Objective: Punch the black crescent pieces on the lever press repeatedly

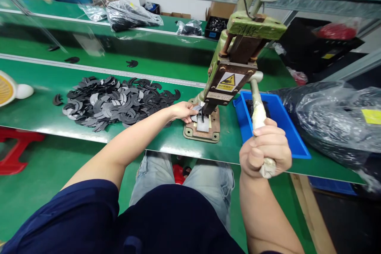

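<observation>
Green bench (50, 115) below, right grip (266, 151) clasps press lever (258, 112).

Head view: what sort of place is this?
Most likely a factory workstation for small parts: a lever press with a yellow warning label, a heap of dark curved pieces on a green bench, and a blue bin beside the press.

Press (222, 67) standing on bench (53, 117); heap of pieces (116, 103) to its left, bin (287, 129) just to its right, bag (333, 127) farther right beyond the bin. Left hand (183, 111) at the press base (202, 137), holding one piece (195, 118); right hand (268, 147) on the lever (256, 95) at the press's right side. Behind the heap, past a rail (104, 71), a few stray pieces (132, 63) lie scattered, with more bags (131, 14) and a box (212, 33) farther back.
</observation>
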Tool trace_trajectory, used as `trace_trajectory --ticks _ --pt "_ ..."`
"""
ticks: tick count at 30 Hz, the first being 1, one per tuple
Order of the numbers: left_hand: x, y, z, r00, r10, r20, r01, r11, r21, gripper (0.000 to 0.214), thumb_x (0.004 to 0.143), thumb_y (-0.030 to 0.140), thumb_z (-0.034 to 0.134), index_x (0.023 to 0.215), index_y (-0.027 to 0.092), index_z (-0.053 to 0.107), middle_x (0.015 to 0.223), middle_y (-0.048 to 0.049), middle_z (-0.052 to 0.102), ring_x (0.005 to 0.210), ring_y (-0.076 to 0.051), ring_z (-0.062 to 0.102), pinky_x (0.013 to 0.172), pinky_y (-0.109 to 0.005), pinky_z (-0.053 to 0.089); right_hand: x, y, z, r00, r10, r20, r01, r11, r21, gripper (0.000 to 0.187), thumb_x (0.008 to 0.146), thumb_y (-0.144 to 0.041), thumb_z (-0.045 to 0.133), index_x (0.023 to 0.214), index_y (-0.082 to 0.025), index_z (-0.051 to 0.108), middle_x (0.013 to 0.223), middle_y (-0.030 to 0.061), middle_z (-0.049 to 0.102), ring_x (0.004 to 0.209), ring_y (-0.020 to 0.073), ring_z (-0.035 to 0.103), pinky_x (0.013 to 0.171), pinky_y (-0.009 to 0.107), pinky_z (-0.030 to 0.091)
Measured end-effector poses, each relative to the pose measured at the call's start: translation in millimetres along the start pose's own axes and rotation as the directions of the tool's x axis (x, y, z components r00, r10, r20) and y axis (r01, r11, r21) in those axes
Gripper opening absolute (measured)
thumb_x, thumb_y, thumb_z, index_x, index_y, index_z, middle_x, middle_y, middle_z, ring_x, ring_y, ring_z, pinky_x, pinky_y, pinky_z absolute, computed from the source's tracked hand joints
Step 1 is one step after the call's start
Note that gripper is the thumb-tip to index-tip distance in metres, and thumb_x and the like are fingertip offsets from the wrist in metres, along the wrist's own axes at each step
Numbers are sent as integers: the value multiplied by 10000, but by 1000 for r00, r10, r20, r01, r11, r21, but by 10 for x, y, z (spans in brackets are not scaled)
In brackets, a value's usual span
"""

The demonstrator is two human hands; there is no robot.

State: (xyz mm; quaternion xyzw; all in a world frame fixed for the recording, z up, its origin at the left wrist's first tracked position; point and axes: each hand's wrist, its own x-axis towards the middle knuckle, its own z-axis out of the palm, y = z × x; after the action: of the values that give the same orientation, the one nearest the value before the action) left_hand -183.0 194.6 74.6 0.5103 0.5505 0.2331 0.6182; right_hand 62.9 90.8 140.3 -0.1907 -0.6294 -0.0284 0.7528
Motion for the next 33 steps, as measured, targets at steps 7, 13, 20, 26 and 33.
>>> trace_trajectory --ticks 7,13,20,26,33 --pt "-7 -16 49 999 -51 -8 50 997 -58 266 967 336 761 869 166 581 583 -47 680 472 -138 655 502 -201 545 887 -76 233 1000 14 -3 -13 994 106 365 929 -475 688 1195 -226 665 1050 40 629 970 167 685 992 449 591" --pt "-405 -142 99 991 112 -67 -122 978 -169 388 915 410 825 840 168 532 600 -39 683 496 -134 668 502 -193 538 992 115 184 976 219 20 -220 972 89 487 1033 -474 537 1436 -199 542 1373 83 586 1296 224 623 1124 442 512" --pt "-1137 -266 198 965 263 -23 -262 944 -200 506 856 577 831 829 180 518 574 -29 671 475 -142 657 464 -195 522 -768 94 15 632 632 448 -672 735 -90 294 906 -374 753 1151 -228 679 984 46 734 874 163 710 830 344 624" --pt "-1342 -320 414 964 264 24 -254 945 -206 540 823 621 833 842 188 511 569 -8 659 475 -140 650 470 -200 526 -1185 -169 204 519 664 539 -721 679 -142 211 931 -401 705 1030 -216 685 992 46 746 887 167 709 833 321 596" --pt "-1364 -277 419 977 197 88 -177 965 -195 552 807 639 836 814 209 491 515 2 616 426 -145 615 410 -196 449 -1102 -224 202 586 587 558 -626 766 -149 136 951 -342 660 958 -207 673 961 48 731 884 172 681 834 332 559"
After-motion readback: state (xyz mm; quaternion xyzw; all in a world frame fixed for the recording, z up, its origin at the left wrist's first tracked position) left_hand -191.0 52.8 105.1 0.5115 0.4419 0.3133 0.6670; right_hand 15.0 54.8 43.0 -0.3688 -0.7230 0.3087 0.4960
